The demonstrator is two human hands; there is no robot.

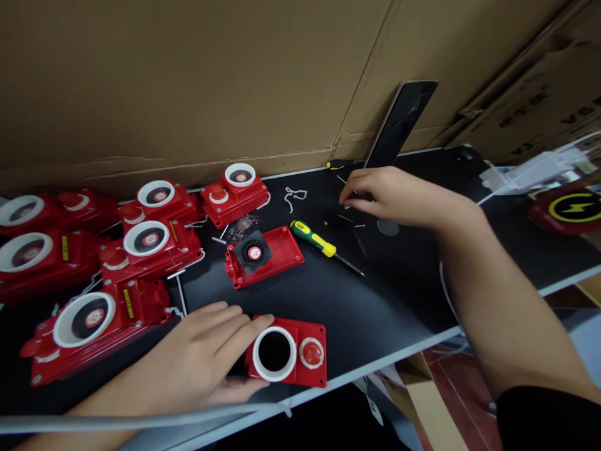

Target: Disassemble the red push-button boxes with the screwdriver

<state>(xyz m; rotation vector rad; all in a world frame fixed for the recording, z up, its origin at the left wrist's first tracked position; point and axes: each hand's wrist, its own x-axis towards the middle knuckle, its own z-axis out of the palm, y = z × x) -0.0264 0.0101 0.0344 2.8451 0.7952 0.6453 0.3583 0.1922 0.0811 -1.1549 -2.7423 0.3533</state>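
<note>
My left hand [206, 357] grips a red alarm housing cover [303, 329] by its left end, near the front edge of the black table. A white ring [293, 354] around a dark round opening and a red round button [311, 353] face up on it. Further back lies an open red housing base [286, 250] with a dark round speaker [254, 253] on a black square sheet. My right hand [380, 195] is low over the table at the back, its fingers bent and tips together; what they pinch is too small to make out. Small metal pins [359, 225] lie beside it.
Several red alarm units [150, 244] crowd the left side. A green-yellow screwdriver [312, 237] lies mid-table, with a white cord [295, 195] behind it. Against the cardboard wall [188, 81] leans a phone [404, 122]; a smaller screwdriver [340, 164] lies near it. A T-shaped metal tool [181, 291] sits left.
</note>
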